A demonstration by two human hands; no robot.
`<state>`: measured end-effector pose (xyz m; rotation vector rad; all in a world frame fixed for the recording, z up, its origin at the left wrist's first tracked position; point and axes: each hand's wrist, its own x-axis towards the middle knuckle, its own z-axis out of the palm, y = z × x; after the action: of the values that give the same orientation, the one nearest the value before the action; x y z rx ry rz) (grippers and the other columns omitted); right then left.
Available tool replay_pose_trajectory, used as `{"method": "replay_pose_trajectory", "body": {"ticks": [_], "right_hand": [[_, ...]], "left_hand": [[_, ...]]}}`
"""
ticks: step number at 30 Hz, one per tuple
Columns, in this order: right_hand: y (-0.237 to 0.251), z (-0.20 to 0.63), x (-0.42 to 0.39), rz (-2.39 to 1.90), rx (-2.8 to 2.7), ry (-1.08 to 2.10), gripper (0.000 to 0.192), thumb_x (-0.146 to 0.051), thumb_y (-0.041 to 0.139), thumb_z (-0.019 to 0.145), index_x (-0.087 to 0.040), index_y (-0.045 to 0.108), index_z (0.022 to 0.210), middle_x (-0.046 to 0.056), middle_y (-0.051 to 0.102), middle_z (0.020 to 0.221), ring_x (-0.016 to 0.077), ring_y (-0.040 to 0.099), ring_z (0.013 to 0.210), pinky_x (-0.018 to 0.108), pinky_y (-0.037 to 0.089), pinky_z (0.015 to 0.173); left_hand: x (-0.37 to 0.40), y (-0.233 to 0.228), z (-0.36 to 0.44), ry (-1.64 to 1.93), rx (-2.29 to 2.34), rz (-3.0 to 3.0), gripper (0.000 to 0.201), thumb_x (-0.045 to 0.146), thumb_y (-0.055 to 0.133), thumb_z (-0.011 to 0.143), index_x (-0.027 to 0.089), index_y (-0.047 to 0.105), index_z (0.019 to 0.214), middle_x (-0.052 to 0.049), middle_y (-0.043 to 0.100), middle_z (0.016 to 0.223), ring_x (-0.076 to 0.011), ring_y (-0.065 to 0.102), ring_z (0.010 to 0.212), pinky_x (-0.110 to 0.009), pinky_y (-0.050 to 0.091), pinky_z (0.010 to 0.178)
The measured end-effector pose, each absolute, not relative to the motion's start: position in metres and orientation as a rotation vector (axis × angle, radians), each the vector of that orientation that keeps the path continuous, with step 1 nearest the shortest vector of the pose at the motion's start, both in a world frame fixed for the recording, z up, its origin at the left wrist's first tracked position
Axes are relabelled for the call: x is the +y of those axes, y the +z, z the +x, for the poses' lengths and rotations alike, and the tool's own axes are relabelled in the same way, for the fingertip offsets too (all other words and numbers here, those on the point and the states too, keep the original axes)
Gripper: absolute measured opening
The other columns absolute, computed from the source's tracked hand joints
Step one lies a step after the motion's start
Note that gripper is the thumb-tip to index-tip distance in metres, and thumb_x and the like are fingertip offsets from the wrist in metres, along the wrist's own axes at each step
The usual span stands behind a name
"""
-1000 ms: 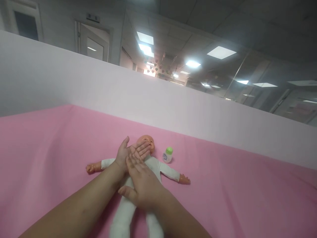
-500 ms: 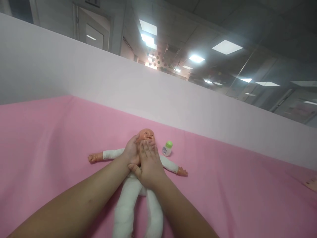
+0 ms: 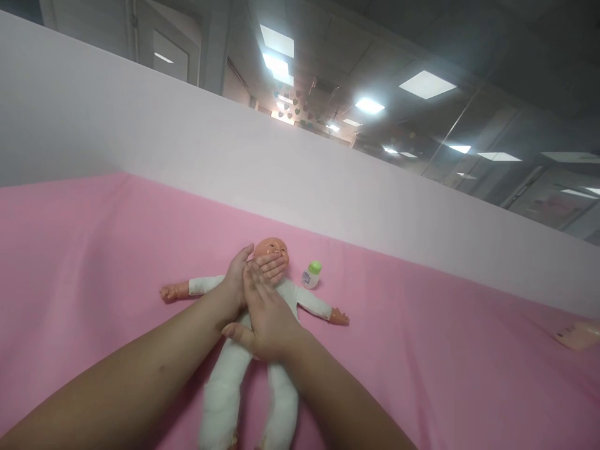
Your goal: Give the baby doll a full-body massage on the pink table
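Observation:
A baby doll (image 3: 309,304) with a plastic head and white cloth body lies on its back, arms spread, on the pink sheet (image 3: 398,362). Above its chest and chin, my left hand (image 3: 234,279) is turned palm up with fingers stretched out. My right hand (image 3: 269,319) lies flat across the left palm, fingers straight and thumb apart. Neither hand holds anything. Both cover much of the doll's torso; whether they touch it I cannot tell. Beside the doll's head stands a small clear bottle (image 3: 309,278) with a green cap.
A white wall panel (image 3: 281,175) runs along the back of the pink surface. At the right edge lies a flesh-coloured shape (image 3: 579,335) like a hand or foot, partly cut off. Behind the panel are a door (image 3: 175,56) and glass reflecting ceiling lights.
My right hand has slid back along the left palm toward the wrist, uncovering the left fingers. The view has shifted slightly, showing more of the shape at the right edge.

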<state>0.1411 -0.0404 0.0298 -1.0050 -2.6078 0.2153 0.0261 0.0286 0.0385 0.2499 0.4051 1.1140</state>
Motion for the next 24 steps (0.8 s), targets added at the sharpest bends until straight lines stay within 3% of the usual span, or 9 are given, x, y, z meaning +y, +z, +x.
{"method": "replay_pose_trajectory", "body": {"ticks": [5, 9, 15, 18, 21, 24], "right_hand": [[0.026, 0.156, -0.022, -1.122, -2.506, 0.202, 0.108, -0.075, 0.051, 0.089, -0.012, 0.004, 0.162, 0.017, 0.009, 0.168, 0.0323, 0.007, 0.157, 0.053, 0.014, 0.127], [0.024, 0.169, -0.010, -1.195, -2.493, 0.178, 0.097, -0.072, 0.049, 0.092, -0.014, 0.017, 0.161, 0.016, 0.014, 0.168, 0.0329, 0.010, 0.156, 0.056, 0.012, 0.126], [0.026, 0.165, -0.017, -1.055, -2.480, 0.128, 0.079, -0.059, 0.055, 0.094, -0.014, 0.035, 0.156, 0.016, 0.037, 0.160, 0.0290, 0.030, 0.151, 0.050, 0.024, 0.124], [0.029, 0.159, -0.024, -0.913, -2.472, 0.134, 0.068, -0.051, 0.056, 0.094, -0.013, 0.045, 0.150, 0.014, 0.050, 0.152, 0.0254, 0.042, 0.145, 0.043, 0.031, 0.122], [0.030, 0.154, -0.030, -0.833, -2.503, 0.185, 0.072, -0.053, 0.055, 0.094, -0.013, 0.041, 0.152, 0.015, 0.050, 0.152, 0.0252, 0.043, 0.144, 0.042, 0.033, 0.121], [0.031, 0.152, -0.032, -0.859, -2.505, 0.231, 0.082, -0.057, 0.054, 0.094, -0.014, 0.026, 0.159, 0.016, 0.037, 0.160, 0.0275, 0.034, 0.150, 0.046, 0.030, 0.122]], "left_hand": [[0.020, 0.038, 0.041, 1.016, 0.469, 0.285, 0.071, 0.056, 0.046, 0.095, -0.002, 0.056, 0.135, -0.027, 0.071, 0.116, -0.0328, 0.072, 0.105, -0.041, 0.058, 0.090], [0.021, 0.039, 0.037, 1.014, 0.391, 0.237, 0.064, 0.051, 0.044, 0.099, -0.002, 0.055, 0.134, -0.021, 0.075, 0.097, -0.0289, 0.074, 0.088, -0.040, 0.060, 0.085], [0.028, 0.042, 0.017, 1.122, 0.402, 0.272, 0.072, 0.055, 0.044, 0.097, -0.004, 0.053, 0.136, -0.030, 0.069, 0.116, -0.0357, 0.072, 0.101, -0.046, 0.059, 0.088], [0.033, 0.040, 0.011, 1.153, 0.433, 0.281, 0.072, 0.056, 0.045, 0.096, -0.004, 0.055, 0.136, -0.031, 0.067, 0.122, -0.0354, 0.071, 0.107, -0.044, 0.060, 0.087], [0.034, 0.038, 0.011, 1.146, 0.412, 0.264, 0.072, 0.056, 0.044, 0.096, -0.002, 0.055, 0.137, -0.030, 0.066, 0.123, -0.0341, 0.070, 0.111, -0.042, 0.059, 0.089], [0.029, 0.039, 0.018, 1.166, 0.377, 0.253, 0.070, 0.055, 0.045, 0.096, 0.000, 0.055, 0.137, -0.029, 0.066, 0.125, -0.0341, 0.068, 0.114, -0.043, 0.058, 0.093]]}}
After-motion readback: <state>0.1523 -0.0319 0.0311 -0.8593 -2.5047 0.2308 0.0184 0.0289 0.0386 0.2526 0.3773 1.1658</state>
